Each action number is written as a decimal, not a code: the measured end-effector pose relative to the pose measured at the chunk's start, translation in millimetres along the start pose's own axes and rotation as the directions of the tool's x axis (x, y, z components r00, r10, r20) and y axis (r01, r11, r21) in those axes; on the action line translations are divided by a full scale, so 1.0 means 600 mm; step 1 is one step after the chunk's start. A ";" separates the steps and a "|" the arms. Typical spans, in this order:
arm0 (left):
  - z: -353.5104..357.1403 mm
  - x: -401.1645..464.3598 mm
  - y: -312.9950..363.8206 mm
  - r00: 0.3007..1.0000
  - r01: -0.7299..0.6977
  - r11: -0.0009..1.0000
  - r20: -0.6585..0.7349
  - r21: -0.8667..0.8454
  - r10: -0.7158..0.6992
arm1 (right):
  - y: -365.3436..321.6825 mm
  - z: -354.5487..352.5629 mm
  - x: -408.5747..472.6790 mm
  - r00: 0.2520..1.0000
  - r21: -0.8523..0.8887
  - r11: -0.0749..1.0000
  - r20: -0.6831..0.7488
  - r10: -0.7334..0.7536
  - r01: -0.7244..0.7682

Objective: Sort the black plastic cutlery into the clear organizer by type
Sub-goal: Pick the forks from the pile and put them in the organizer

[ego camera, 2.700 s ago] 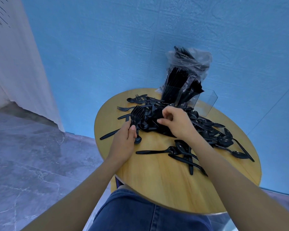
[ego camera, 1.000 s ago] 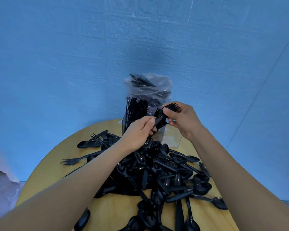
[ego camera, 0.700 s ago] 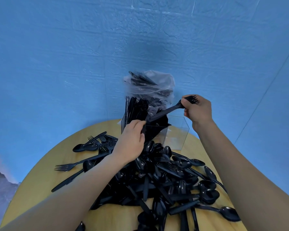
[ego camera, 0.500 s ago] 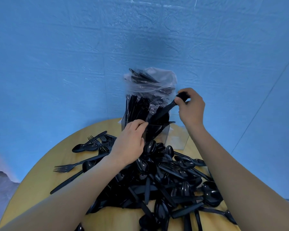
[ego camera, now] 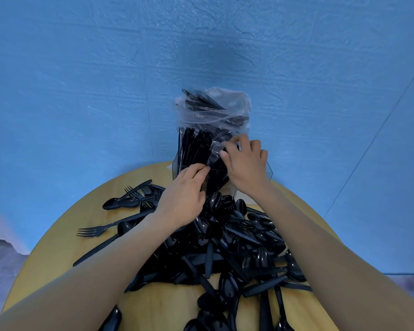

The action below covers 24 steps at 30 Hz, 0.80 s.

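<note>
A clear organizer (ego camera: pixel 264 174) stands at the far edge of the round wooden table (ego camera: pixel 58 263). Its left compartment holds upright black cutlery (ego camera: pixel 194 149). My right hand (ego camera: pixel 247 166) is over the middle compartment, thumb and fingers curled round the heads of a bunch of black forks (ego camera: pixel 216 180) that stand down inside it. My left hand (ego camera: pixel 183 199) reaches to the organizer's front wall and touches it with nearly straight fingertips. A big heap of mixed black spoons, forks and knives (ego camera: pixel 225 249) lies between my arms.
A clear plastic bag (ego camera: pixel 225 103) with more black cutlery stands behind the organizer against the blue wall. A loose fork (ego camera: pixel 93 231), spoon (ego camera: pixel 116 203) and knife (ego camera: pixel 96 252) lie on the table's left side. The table edge curves close on the left.
My right hand has dropped with the forks from above the organizer down into its middle compartment. My left hand has stayed at the organizer's front.
</note>
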<state>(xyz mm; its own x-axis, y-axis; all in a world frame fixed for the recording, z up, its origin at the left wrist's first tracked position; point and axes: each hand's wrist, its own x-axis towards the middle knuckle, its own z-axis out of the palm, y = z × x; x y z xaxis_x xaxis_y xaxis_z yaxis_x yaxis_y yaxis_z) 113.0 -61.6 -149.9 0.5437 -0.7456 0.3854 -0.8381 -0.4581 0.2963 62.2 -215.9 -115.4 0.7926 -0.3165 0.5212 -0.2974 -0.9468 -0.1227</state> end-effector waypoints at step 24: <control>-0.005 -0.099 0.083 0.931 -0.140 0.990 0.344 0.026 0.123 | 0.090 -0.060 -0.250 0.954 0.434 0.866 0.268 0.138 -0.247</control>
<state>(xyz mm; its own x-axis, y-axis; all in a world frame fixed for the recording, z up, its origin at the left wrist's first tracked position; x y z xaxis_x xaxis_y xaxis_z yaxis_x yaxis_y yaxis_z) 39.3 -38.8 -155.6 0.3881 -0.9167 0.0949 -0.9068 -0.3614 0.2170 -91.8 -217.2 -169.5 0.8572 -0.4481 0.2540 -0.2226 -0.7670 -0.6018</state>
